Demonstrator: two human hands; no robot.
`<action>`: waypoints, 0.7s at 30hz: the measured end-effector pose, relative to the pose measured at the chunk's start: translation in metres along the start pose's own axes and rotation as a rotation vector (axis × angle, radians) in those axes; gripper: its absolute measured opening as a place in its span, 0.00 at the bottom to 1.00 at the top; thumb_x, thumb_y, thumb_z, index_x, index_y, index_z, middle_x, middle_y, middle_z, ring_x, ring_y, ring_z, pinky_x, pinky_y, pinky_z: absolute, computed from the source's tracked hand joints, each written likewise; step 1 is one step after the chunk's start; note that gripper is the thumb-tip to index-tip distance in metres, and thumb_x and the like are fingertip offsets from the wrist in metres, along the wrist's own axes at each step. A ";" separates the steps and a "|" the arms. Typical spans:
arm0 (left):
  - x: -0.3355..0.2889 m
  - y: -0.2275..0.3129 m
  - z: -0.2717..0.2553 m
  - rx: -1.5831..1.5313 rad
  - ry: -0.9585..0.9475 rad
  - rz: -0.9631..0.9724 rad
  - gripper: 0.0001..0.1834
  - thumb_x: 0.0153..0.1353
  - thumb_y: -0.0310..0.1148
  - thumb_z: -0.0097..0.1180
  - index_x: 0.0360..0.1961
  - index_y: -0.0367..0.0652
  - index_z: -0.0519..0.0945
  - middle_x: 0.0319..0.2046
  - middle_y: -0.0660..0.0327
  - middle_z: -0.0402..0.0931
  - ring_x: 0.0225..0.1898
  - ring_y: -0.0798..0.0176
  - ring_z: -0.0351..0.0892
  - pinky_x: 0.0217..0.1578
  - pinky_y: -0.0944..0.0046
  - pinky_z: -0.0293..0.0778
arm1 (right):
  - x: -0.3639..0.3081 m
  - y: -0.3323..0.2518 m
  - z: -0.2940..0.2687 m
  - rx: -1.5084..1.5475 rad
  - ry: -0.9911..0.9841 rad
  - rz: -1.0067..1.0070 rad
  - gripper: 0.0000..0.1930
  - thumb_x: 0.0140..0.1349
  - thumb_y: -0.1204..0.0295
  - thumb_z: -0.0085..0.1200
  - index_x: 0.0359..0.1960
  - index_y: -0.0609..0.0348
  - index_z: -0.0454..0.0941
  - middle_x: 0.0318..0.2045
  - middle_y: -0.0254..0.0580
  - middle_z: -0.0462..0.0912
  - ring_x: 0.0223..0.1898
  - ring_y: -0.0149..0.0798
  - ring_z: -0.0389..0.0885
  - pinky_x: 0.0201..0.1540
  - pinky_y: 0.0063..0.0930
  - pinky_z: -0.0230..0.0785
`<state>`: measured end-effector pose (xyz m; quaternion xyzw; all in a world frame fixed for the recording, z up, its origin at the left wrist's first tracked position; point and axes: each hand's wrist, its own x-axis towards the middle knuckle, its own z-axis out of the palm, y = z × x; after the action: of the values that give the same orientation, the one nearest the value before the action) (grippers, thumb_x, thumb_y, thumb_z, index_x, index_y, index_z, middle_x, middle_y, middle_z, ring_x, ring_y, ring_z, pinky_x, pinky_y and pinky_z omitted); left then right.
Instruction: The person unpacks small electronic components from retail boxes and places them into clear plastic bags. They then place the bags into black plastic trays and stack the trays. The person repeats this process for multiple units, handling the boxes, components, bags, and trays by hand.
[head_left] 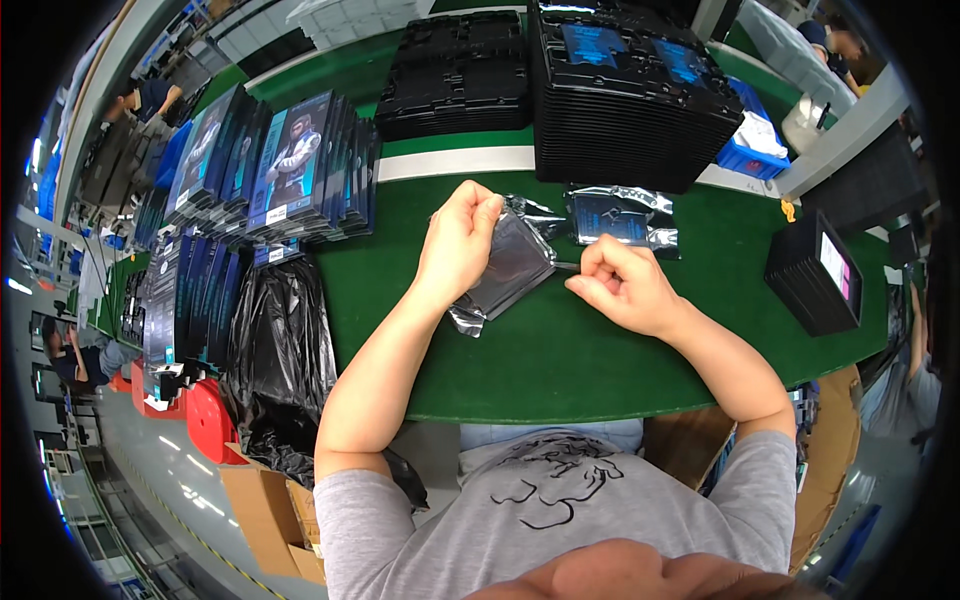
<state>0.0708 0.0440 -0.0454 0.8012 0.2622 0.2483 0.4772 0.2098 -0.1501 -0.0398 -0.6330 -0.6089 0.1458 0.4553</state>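
Note:
Above the green tabletop (480, 390), my left hand (458, 240) grips the upper left edge of a shiny plastic bag (508, 268) with a dark, flat, rectangular item inside. The bag is tilted, one crinkled corner hanging low. My right hand (625, 288) is closed in a pinch at the bag's right side, on a thin strip that reaches to its edge; whether the strip is part of the bag I cannot tell. A second shiny bag (612, 217) with a flat bluish item lies just beyond my right hand.
Stacked black plastic trays (630, 130) stand at the back, beside a lower tray stack (455, 75). Printed boxes (290, 170) are piled at left, above a black plastic bag (285, 345). A black box (812, 275) stands at right; a blue bin (752, 155) sits behind it.

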 end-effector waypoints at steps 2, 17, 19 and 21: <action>-0.002 0.003 0.001 -0.011 -0.036 -0.019 0.10 0.70 0.34 0.51 0.34 0.38 0.74 0.23 0.70 0.70 0.27 0.76 0.65 0.30 0.70 0.67 | 0.003 -0.001 0.002 -0.005 0.020 0.123 0.12 0.60 0.71 0.63 0.27 0.59 0.70 0.11 0.32 0.67 0.14 0.26 0.64 0.19 0.25 0.57; -0.016 0.019 0.006 0.073 -0.042 0.139 0.10 0.69 0.35 0.54 0.37 0.38 0.73 0.20 0.56 0.75 0.22 0.57 0.75 0.28 0.59 0.70 | 0.006 0.014 0.009 0.230 -0.177 0.261 0.10 0.69 0.66 0.55 0.36 0.61 0.76 0.26 0.28 0.73 0.28 0.24 0.69 0.33 0.21 0.64; -0.017 0.019 0.006 0.051 -0.038 0.161 0.10 0.69 0.34 0.53 0.37 0.38 0.73 0.19 0.58 0.74 0.21 0.60 0.73 0.27 0.61 0.70 | 0.007 0.015 0.007 0.493 -0.226 0.357 0.11 0.69 0.65 0.55 0.34 0.60 0.77 0.25 0.30 0.75 0.27 0.24 0.72 0.32 0.21 0.66; -0.018 0.017 0.007 -0.007 -0.017 0.195 0.09 0.70 0.34 0.52 0.36 0.38 0.72 0.19 0.60 0.73 0.21 0.64 0.71 0.27 0.63 0.69 | 0.008 0.016 0.007 0.727 -0.245 0.446 0.11 0.69 0.65 0.54 0.33 0.60 0.77 0.25 0.31 0.76 0.27 0.24 0.73 0.32 0.20 0.68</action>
<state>0.0654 0.0210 -0.0352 0.8234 0.1779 0.2876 0.4556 0.2163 -0.1373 -0.0531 -0.5258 -0.4161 0.5191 0.5299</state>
